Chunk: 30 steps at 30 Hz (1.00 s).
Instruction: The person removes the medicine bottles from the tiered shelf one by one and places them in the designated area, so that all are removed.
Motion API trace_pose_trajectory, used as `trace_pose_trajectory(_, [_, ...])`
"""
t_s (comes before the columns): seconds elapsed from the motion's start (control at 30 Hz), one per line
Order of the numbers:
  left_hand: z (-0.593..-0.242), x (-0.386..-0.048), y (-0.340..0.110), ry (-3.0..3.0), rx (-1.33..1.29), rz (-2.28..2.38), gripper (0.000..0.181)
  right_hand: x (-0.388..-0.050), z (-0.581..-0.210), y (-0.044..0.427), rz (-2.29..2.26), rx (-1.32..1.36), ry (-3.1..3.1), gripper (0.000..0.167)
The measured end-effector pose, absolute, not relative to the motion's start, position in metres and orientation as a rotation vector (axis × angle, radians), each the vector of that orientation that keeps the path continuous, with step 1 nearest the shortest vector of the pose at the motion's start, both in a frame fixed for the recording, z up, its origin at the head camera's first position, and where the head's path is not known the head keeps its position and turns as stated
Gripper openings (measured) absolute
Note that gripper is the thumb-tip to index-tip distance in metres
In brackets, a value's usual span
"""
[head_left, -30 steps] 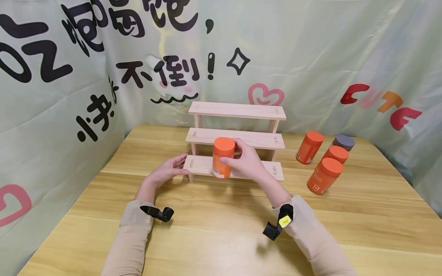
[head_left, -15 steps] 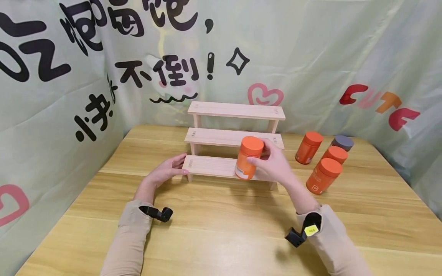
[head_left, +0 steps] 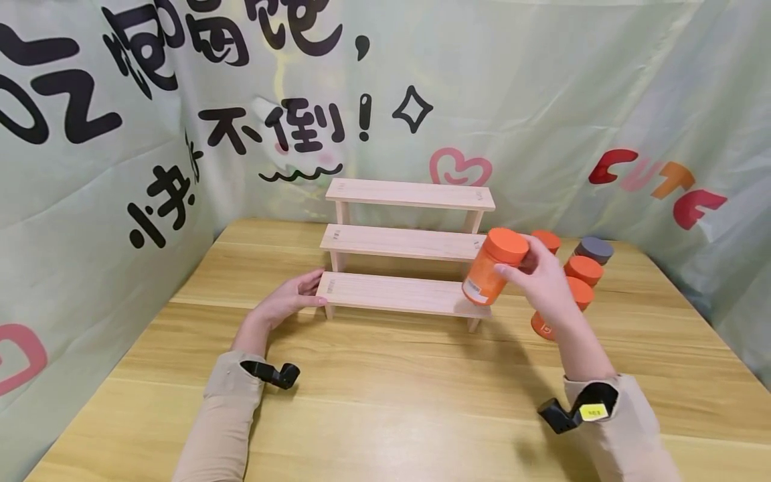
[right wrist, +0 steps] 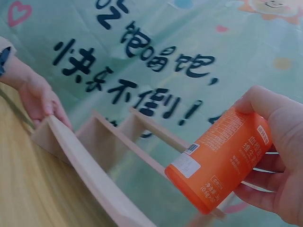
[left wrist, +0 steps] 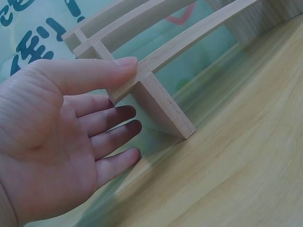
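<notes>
Tilted in the air by the right end of a pale wooden three-step display rack (head_left: 391, 293) is an orange pill bottle (head_left: 489, 273) with an orange lid. My right hand (head_left: 549, 284) grips it from the right, thumb in front; its printed label faces the right wrist camera. At the rack's left end, my left hand (head_left: 286, 304) pinches the lowest board's end, thumb (left wrist: 102, 74) on the front edge and index finger partly hidden behind the corner. The other fingers of that hand extend loosely below the board.
More orange bottles (head_left: 583, 269) stand on the table at right, some partly covered by my right hand. Behind them is a bottle with a grey-blue lid (head_left: 594, 250). A printed curtain (head_left: 530, 100) closes off the table's back and left side.
My right hand has carried the orange bottle from the middle of the lowest board rightward to the rack's right end, tilting it on the way. My left hand stays at the rack.
</notes>
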<state>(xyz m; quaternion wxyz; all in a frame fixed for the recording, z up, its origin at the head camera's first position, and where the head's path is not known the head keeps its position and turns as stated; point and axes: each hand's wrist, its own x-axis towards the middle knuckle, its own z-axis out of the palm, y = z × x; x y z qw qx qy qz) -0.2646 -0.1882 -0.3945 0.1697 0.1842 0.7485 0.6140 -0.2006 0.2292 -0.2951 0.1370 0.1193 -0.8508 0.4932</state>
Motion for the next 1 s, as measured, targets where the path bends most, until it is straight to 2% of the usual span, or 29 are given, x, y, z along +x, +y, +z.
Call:
trace_pose_trajectory(0.13, [-0.395, -0.265, -0.188, 2.137, 0.521, 1.736, 0.084, -0.197, -0.293, 0.247, 1.415, 0.295, -2.407, 0.051])
trace_pose_trajectory(0.3, [-0.394, -0.266, -0.187, 2.162, 0.522, 1.716, 0.084, -0.19, -0.29, 0.268, 1.476, 0.249, -2.285, 0.037])
trace_pose_trajectory(0.57, [-0.394, -0.266, -0.188, 2.152, 0.524, 1.724, 0.081, -0.182, -0.283, 0.303, 1.623, 0.147, -2.141, 0.032])
trace_pose_trajectory(0.77, [-0.392, -0.264, -0.188, 2.16, 0.514, 1.723, 0.082, -0.176, -0.276, 0.329, 1.522, -0.018, -2.19, 0.031])
trace_pose_trajectory(1.0, [-0.393, -0.264, -0.188, 2.152, 0.506, 1.727, 0.084, -0.171, -0.278, 0.36, 1.585, -0.143, -2.145, 0.038])
